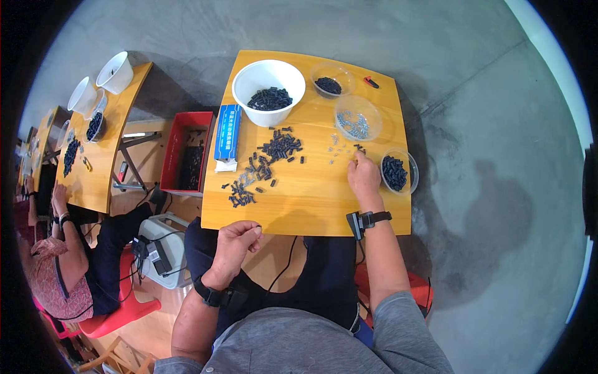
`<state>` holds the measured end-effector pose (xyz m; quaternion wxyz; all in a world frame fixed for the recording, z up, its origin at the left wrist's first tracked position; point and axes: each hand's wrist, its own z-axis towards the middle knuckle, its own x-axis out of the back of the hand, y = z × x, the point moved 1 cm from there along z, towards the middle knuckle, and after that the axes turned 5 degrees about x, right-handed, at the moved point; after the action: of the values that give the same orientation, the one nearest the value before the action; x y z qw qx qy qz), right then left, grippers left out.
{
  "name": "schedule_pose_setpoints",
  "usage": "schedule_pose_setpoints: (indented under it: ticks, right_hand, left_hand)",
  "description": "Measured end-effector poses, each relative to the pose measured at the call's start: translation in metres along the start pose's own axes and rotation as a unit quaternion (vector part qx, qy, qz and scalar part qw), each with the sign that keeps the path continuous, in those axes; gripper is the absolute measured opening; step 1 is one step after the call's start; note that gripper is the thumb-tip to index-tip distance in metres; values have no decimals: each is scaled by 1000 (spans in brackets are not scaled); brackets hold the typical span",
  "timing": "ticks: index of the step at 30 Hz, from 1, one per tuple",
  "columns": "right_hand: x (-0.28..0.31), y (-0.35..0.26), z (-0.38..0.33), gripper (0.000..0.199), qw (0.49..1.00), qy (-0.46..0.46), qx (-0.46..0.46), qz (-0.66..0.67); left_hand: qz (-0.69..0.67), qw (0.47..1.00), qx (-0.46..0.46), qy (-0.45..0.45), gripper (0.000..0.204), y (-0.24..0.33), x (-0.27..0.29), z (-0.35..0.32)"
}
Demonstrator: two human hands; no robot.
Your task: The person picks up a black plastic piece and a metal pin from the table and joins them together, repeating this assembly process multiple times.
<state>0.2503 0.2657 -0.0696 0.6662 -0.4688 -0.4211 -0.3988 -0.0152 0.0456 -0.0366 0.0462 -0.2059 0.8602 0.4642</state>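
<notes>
My left hand (235,248) is at the table's front edge, thumb and forefinger pinched together, with a dark bit of a small black piece showing at the tips. My right hand (365,179) rests over the right side of the table. Its fingers are drawn together and their tips are by a few small black pieces (360,148); what they grip is too small to tell. Tiny metal parts (335,149) lie scattered left of that hand. A loose pile of short black plastic pieces (280,146) spreads across the middle, with more black pieces (242,195) nearer me.
On the wooden table (305,212) stand a white bucket (269,68), a blue box (228,134), and clear tubs of black pieces (395,173) and metal parts (356,126). A red-handled tool (371,82) lies far right. A red bin (180,149) stands left; another person (68,268) sits beyond.
</notes>
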Motion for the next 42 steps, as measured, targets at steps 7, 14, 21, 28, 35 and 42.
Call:
schedule_pose_setpoints:
  ticks: [7, 14, 21, 28, 35, 42]
  right_hand:
    - [1, -6, 10, 32, 1000, -8, 11, 20]
    - [0, -11, 20, 33, 999, -48, -2, -11]
    - [1, -12, 28, 39, 995, -91, -22, -43]
    - [8, -17, 31, 42, 992, -109, -42, -44]
    - [4, -11, 36, 45, 992, -117, -41, -28]
    - [-2, -6, 39, 42, 994, -103, -18, 2]
  left_hand:
    - [22, 1000, 4, -5, 9, 0, 2, 0]
    - [24, 1000, 9, 1, 9, -3, 5, 3]
    - [15, 1000, 21, 10, 10, -6, 4, 5]
    - [24, 1000, 18, 5, 9, -8, 3, 6]
    - [17, 999, 27, -1, 10, -11, 2, 7]
    - [32, 999, 29, 1, 11, -14, 4, 8]
